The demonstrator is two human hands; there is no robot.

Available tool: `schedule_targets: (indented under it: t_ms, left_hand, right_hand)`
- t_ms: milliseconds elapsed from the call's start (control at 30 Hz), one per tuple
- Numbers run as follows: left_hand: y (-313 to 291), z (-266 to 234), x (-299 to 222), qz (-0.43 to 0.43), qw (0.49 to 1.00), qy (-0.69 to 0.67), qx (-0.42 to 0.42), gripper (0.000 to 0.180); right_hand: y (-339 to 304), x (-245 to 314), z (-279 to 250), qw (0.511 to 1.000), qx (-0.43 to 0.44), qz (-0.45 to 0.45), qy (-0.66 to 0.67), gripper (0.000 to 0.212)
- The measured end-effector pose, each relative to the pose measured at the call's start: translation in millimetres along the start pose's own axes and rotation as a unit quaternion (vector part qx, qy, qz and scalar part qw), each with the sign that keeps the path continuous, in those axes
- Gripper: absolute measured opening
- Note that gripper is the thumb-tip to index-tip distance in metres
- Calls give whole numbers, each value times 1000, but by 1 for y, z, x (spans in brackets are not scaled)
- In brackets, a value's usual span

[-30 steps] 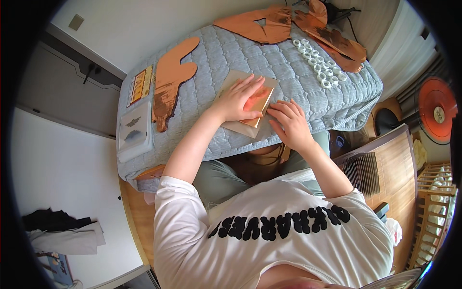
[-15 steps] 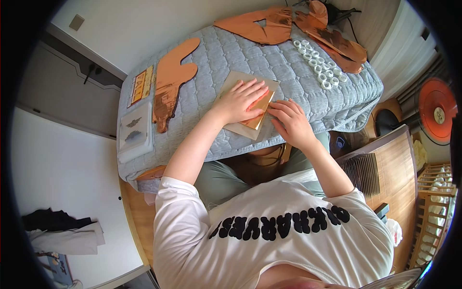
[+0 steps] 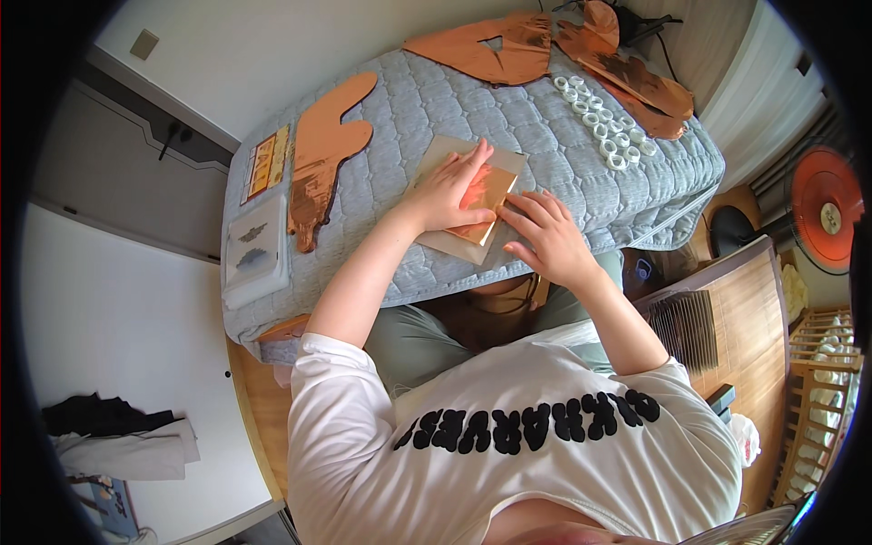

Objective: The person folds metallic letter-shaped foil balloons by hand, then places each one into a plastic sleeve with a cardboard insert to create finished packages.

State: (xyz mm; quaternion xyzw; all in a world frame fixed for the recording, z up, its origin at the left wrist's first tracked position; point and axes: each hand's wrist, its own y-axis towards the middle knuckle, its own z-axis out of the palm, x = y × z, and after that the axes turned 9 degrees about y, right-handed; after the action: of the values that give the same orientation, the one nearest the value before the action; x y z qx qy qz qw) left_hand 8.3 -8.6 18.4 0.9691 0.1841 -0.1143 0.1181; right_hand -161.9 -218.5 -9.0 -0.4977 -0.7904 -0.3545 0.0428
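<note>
On a greyish flat sheet or sleeve (image 3: 452, 243) near the bed's front edge lies a shiny copper-gold rectangle (image 3: 496, 187), mirror-like and flat, with a pale edge; whether it is folded foil or a block I cannot tell. My left hand (image 3: 445, 193) rests over its left part, raised partly on edge, thumb stretched across the near part and fingers extended. Its reflection shows in the gold surface. My right hand (image 3: 550, 234) is open at the rectangle's right edge, its fingertips touching or very near that edge.
Flattened copper foil shapes (image 3: 334, 127) lie left on the quilted bed (image 3: 409, 100), with another foil piece (image 3: 522, 54) and crumpled foil (image 3: 636, 86) at the back. White tape rolls (image 3: 604, 123) form rows. A clear case (image 3: 256, 245) sits left; a red fan (image 3: 827, 213) stands right.
My left hand has tilted up from lying flat, its fingers drawn closer together, baring more of the gold surface. My right hand has shifted slightly, its thumb lower and further from the rectangle.
</note>
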Motion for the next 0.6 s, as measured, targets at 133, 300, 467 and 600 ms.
schedule_targets:
  t_ms: [133, 300, 467, 600]
  left_hand:
    - [3, -3, 4, 10, 999, -50, 17, 104]
    - [7, 6, 19, -35, 947, -320, -13, 87]
    - [8, 6, 28, -43, 877, -472, -73, 78]
    - [-3, -9, 39, -132, 841, -488, -193, 62]
  right_hand:
    - [0, 6, 1, 1000, 6, 8, -25, 54]
    - [11, 11, 0, 1000, 19, 2, -8, 56]
    - [13, 10, 2, 998, 60, -23, -22, 60]
    - [11, 9, 3, 997, 60, -18, -35, 63]
